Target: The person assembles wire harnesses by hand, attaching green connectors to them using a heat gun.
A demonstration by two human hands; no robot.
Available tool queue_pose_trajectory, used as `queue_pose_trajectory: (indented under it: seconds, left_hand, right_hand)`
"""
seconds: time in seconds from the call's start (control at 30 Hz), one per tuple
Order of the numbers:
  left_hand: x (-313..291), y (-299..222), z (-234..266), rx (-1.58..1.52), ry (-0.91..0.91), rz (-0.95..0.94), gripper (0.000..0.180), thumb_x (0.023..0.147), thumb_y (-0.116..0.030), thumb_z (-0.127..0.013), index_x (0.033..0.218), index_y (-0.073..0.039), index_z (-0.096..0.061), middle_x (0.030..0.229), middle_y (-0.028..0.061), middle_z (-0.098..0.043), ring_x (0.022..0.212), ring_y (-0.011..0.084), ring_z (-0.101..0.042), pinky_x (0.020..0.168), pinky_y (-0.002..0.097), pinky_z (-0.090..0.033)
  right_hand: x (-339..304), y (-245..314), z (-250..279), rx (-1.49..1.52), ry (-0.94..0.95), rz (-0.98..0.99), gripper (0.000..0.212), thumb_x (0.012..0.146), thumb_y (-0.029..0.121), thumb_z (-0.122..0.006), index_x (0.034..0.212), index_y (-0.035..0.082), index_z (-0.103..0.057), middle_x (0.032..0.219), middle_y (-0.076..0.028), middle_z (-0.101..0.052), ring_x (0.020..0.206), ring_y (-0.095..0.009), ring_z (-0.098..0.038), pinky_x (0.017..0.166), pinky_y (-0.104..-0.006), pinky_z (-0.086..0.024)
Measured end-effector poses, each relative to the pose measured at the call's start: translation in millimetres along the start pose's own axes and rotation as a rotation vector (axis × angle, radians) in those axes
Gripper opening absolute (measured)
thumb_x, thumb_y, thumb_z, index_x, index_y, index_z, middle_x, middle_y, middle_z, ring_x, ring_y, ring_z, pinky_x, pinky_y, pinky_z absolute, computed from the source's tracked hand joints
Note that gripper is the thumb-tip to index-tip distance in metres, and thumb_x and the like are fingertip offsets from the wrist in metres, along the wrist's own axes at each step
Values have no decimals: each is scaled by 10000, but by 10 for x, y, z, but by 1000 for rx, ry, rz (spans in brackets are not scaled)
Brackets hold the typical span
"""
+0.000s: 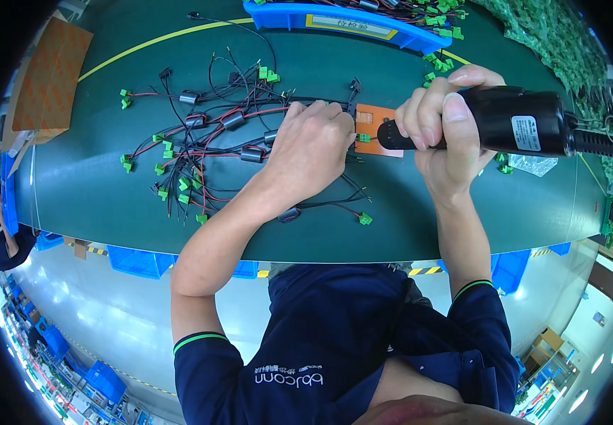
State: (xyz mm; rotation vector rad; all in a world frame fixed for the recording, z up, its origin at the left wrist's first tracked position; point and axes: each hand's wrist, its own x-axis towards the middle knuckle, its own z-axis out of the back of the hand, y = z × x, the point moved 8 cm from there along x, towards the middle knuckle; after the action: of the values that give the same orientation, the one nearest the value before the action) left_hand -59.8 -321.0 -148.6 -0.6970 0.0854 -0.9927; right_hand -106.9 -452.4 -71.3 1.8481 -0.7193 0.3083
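Surface (72, 195): green before us, cable harnesses (233, 121) spread left of centre, a blue bin (282, 17) at the far edge.
Room: we see blue crates (136, 261) below the near edge and pale floor (129, 312) past them.
Green connector (364, 139): at the orange plate (383, 117), between the left hand (313, 142) and the nose of the black tool (501, 113).
Left hand: fingers curled over the cable harnesses, tips hidden, so we cannot tell what it grips; forearm rising from lower left.
Right hand (448, 127): wrapped round the black tool, which lies crosswise, nose pointing left; forearm nearly upright in our view.
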Motion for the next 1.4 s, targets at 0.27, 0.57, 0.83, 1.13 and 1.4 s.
queue_pose_trajectory:
  seconds: [0.27, 0.57, 0.83, 1.13, 1.4]
  left_hand:
    - [-3, 0, -1, 16, -9, -4, 78, 916, -80, -690, 871, -16, -695, 839, 99, -625, 893, 296, -620, 811, 437, -431]
    - [14, 15, -22, 23, 6, 2, 73, 918, -86, -691, 887, -20, -697, 844, 99, -627, 904, 305, -622, 810, 443, -428]
    - [11, 23, -38, 24, 19, 7, 71, 915, -89, -692, 893, -22, -702, 860, 104, -640, 918, 308, -629, 823, 444, -435]
    - [13, 39, -29, 18, 1, 6, 68, 910, -92, -694, 897, -26, -707, 867, 109, -646, 922, 308, -635, 829, 444, -444]
    - [10, 36, -14, 50, -37, 0, 81, 906, -99, -689, 894, -22, -709, 876, 116, -658, 925, 312, -643, 828, 449, -449]
  right_hand:
    - [-25, -82, -21, 4, 14, 8, 239, 984, -51, -570, 1190, 24, -475, 717, -76, -553, 493, -104, -476, 459, -301, -436]
    - [-53, -119, -127, -267, 35, -39, 131, 1053, 59, -509, 1171, 88, -459, 635, -53, -426, 492, -116, -357, 464, -322, -357]
    - [-40, -119, -143, -285, 62, -20, 142, 1050, 68, -511, 1183, 78, -462, 636, -47, -431, 488, -114, -364, 473, -320, -368]
    - [3, -86, -62, -33, 0, 13, 221, 1009, -31, -574, 1196, 32, -476, 692, -63, -511, 492, -112, -467, 443, -293, -412]
    - [-19, -171, -95, -55, -20, -37, 182, 1011, -40, -580, 1132, 41, -471, 702, -57, -518, 498, -109, -453, 450, -293, -403]
